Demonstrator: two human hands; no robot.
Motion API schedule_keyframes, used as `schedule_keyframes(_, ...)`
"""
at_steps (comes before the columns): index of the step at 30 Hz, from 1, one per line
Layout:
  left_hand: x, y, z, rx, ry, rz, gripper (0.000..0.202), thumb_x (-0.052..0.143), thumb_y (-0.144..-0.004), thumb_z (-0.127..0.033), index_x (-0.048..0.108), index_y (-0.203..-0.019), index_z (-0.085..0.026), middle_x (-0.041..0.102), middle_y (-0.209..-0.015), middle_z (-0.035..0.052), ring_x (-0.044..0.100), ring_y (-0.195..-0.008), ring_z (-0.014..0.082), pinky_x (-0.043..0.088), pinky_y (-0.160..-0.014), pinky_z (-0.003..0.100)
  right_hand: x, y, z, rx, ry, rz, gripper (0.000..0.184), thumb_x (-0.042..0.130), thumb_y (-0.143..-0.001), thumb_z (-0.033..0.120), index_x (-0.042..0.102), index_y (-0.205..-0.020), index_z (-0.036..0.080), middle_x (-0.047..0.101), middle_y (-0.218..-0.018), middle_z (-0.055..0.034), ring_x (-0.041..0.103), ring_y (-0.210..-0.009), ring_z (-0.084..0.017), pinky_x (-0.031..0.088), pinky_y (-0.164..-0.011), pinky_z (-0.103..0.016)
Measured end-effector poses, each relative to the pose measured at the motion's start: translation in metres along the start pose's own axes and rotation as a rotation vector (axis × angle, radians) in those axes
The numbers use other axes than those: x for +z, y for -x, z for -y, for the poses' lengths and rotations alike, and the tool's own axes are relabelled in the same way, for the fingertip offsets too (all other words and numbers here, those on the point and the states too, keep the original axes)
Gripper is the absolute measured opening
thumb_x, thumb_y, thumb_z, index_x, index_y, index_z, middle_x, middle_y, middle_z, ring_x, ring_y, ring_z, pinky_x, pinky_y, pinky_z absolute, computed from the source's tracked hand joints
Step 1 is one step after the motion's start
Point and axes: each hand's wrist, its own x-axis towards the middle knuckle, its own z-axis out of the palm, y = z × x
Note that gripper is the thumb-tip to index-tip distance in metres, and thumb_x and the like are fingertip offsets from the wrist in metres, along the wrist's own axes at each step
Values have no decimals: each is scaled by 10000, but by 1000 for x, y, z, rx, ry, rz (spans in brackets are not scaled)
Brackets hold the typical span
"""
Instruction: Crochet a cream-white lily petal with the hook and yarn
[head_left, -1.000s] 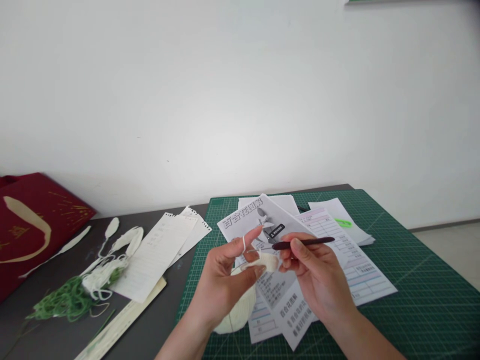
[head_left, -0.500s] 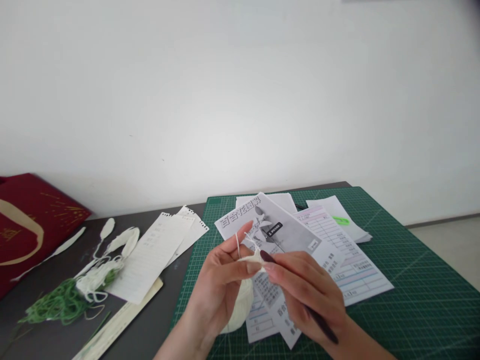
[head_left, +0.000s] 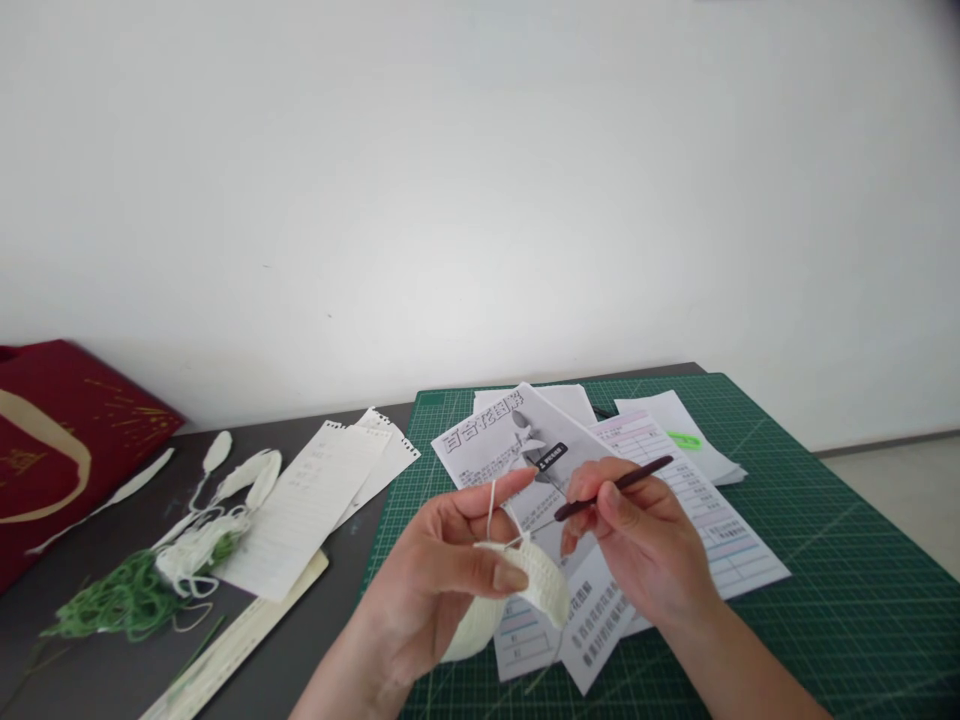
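Observation:
My left hand (head_left: 442, 575) pinches a small cream crocheted piece (head_left: 544, 585) between thumb and fingers, with the cream yarn strand (head_left: 491, 505) looped over the raised forefinger. A ball of cream yarn (head_left: 474, 630) lies under that hand on the green cutting mat (head_left: 825, 580). My right hand (head_left: 645, 545) grips a dark crochet hook (head_left: 611, 487), its tip pointing left toward the piece and its handle angled up to the right. Both hands hover above printed pattern sheets (head_left: 525, 445).
More papers (head_left: 675, 420) lie at the back of the mat, lined notepaper (head_left: 315, 500) to its left. Green yarn (head_left: 112, 605) and white crocheted petals (head_left: 232, 480) lie on the dark table, beside a ruler (head_left: 240, 640) and a red bag (head_left: 52, 440). A white wall stands behind.
My right hand swung the hook from pointing down along the wrist back up to the right. The crocheted piece now hangs lower in my left hand's pinch.

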Motion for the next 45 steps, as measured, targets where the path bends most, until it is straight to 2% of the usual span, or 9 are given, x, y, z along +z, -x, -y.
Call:
schedule_keyframes(7,-1,5,-1,15,-60,16,592,724,-439,-11,759,-1016,-136,561,-518,-46,445,-444,71,323,-486,212,-7,2,10,-122,116,96,130,659,-848,295,745,-808,205,645,-683,-10,613,-595,-150,481,-575,-288)
schedule_keyframes(13,-1,3,-4,-13,-103,47,589,713,-431,7,764,-1000,-136,563,-479,-44,438,-448,70,339,-508,207,-9,3,12,-116,130,151,141,633,-869,298,743,-840,213,630,-682,-13,597,-628,-157,463,-577,-292)
schedule_keyframes(26,-3,5,0,48,-206,-69,609,774,-468,-59,744,-1057,-209,603,-560,-42,510,-502,93,391,-554,224,-8,18,26,-376,530,264,143,578,-895,180,704,-960,196,688,-793,-44,612,-717,-184,490,-605,-328)
schedule_keyframes(29,-3,3,0,111,-292,-73,518,769,-523,-99,748,-1027,-215,595,-578,-50,523,-516,103,443,-669,280,-4,21,28,-445,669,292,161,578,-866,117,698,-966,156,684,-781,-64,622,-697,-183,495,-575,-316)
schedule_keyframes(32,-2,2,1,250,-536,-121,126,735,-602,-133,744,-715,-188,577,-561,-42,586,-626,151,403,-912,367,2,21,26,-605,865,340,192,576,-818,32,686,-957,105,699,-756,-90,631,-678,-183,523,-582,-312)
schedule_keyframes(34,-3,1,4,372,-735,-219,112,703,-652,-151,654,-561,-194,606,-590,-7,629,-846,234,348,-991,386,6,20,22,-740,1006,397,199,562,-806,8,674,-955,78,715,-740,-104,643,-668,-186,552,-593,-313)
schedule_keyframes(38,-7,2,15,545,-921,-381,70,670,-708,-179,659,-647,-212,657,-705,19,599,-1056,296,359,-1000,395,9,17,11,-964,1243,463,178,527,-856,67,662,-967,41,740,-737,-131,684,-677,-208,589,-563,-311)
schedule_keyframes(42,-3,1,18,641,-742,-370,48,719,-692,-165,713,-666,-205,657,-687,-6,635,-942,231,308,-1059,352,4,15,4,-1002,1267,469,222,525,-860,69,648,-1038,16,749,-849,-170,703,-805,-237,610,-636,-339)
schedule_keyframes(45,3,-1,13,480,-341,-288,302,777,-642,-155,760,-934,-232,650,-658,-38,630,-713,152,425,-928,325,3,12,5,-984,1120,428,257,507,-851,30,638,-1072,27,743,-878,-172,701,-860,-231,611,-685,-339)
